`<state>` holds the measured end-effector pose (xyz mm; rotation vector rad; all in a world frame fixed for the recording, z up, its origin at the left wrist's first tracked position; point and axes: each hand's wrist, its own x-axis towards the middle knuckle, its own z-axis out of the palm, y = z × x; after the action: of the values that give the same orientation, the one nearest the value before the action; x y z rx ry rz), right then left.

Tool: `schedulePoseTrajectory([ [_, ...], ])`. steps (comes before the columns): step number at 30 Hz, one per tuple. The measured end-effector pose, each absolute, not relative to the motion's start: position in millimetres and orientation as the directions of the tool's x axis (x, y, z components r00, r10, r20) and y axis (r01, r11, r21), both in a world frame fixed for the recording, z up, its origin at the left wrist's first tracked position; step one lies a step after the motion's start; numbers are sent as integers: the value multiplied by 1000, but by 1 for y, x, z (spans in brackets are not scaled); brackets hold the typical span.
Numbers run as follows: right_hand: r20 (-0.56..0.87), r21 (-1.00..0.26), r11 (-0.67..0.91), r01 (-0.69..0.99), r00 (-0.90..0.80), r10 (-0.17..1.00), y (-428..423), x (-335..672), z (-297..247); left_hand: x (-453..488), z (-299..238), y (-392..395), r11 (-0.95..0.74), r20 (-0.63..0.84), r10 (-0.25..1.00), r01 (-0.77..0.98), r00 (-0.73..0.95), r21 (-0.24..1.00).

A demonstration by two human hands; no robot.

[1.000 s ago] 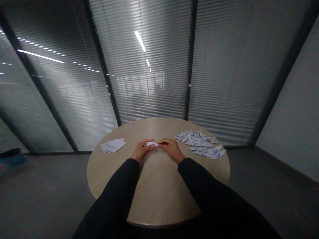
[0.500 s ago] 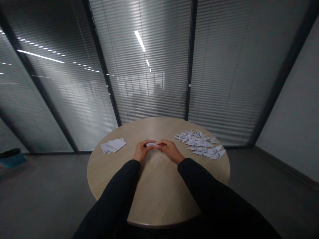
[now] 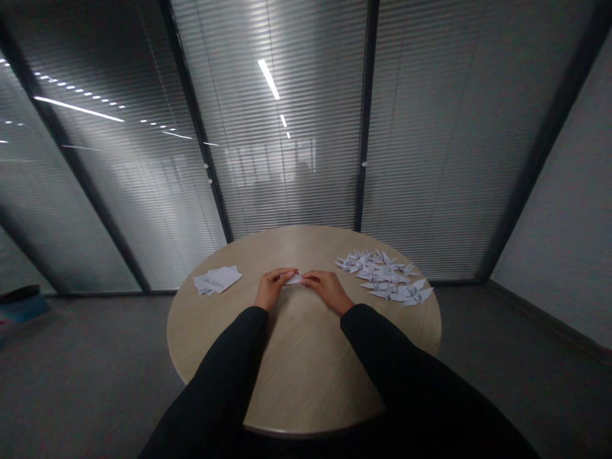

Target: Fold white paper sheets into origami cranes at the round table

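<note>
A small piece of folded white paper (image 3: 293, 280) is held between my two hands over the middle of the round table. My left hand (image 3: 273, 287) pinches its left side with thumb and fingers. At the right end, my right hand (image 3: 327, 289) grips it between thumb and fingertips. The fingers hide part of the paper, so its exact folded shape is hard to make out. Off to the right lies a pile of white folded paper cranes (image 3: 385, 275). On the left is a loose stack of flat white paper sheets (image 3: 217, 279), the top one bearing faint print.
The round wooden table (image 3: 310, 370) has its curved edge close to my body. Behind it stands a glass partition with blinds (image 3: 296, 191). A blue bin with a black rim (image 3: 23, 305) sits on the floor at far left.
My left thumb and fingers have shifted slightly on the folded paper, and more of its lower side shows between the hands. The paper stack and cranes are unmoved.
</note>
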<state>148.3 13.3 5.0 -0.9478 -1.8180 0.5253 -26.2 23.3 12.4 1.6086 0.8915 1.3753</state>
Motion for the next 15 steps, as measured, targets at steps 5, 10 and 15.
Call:
schedulePoseTrajectory([
  [5,607,-642,642,419,-235,759,12,148,6,-27,13,23,-400,398,908,-13,131,916],
  [10,568,-680,609,409,-231,790,14,149,7,-27,15,21,-422,412,892,17,187,906],
  [15,524,-706,570,421,-230,820,15,150,7,-26,18,16,-448,434,868,6,242,894],
])
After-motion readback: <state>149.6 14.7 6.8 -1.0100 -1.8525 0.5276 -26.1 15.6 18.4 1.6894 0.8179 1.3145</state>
